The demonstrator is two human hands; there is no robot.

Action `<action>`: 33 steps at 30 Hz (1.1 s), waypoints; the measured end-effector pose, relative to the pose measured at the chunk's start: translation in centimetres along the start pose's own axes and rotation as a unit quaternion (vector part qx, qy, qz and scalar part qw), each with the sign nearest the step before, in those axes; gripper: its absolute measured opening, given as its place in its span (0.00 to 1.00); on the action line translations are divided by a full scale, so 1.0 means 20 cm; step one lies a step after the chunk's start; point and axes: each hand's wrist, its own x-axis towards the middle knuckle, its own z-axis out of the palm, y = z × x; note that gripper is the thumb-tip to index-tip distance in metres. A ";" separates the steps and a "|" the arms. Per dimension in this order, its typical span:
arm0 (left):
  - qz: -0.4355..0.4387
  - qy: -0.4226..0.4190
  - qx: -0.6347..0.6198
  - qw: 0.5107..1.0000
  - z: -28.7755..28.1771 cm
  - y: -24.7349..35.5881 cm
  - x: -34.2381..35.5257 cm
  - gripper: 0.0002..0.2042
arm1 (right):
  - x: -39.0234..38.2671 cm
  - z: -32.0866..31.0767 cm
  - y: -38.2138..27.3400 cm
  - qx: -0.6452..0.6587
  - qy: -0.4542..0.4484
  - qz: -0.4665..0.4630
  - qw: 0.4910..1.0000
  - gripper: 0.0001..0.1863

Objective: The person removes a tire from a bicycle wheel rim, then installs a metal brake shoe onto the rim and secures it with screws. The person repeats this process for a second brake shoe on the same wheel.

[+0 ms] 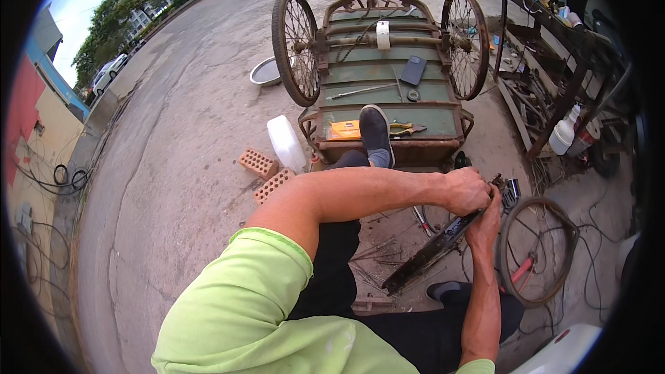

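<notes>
While one shoe (375, 128) rests on the upturned cart (353, 73), both hands meet at the upper end of a long dark metal part (431, 253), which slants down toward the ground near the bent leg. Left hand (468, 190) is curled over that end, right hand (486, 220) closed on it alongside (exact finger contact is hidden). Wheel rim (573, 242) sits right of the right forearm; yellow-handled pliers (407, 129) and phone (413, 70) lie on the cart's green underside.
</notes>
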 end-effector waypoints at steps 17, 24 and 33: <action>0.013 0.008 -0.037 0.999 0.00 0.02 0.02 0.12 | 0.02 0.02 0.03 0.022 -0.009 -0.007 1.000 0.41; -0.132 0.038 -0.190 0.972 -0.16 -0.07 -0.07 0.15 | 0.03 -0.07 0.03 0.006 -0.011 0.059 0.998 0.38; -0.217 -0.056 -0.310 0.924 -0.15 -0.01 -0.09 0.25 | 0.02 -0.16 0.04 0.047 -0.008 0.075 0.996 0.42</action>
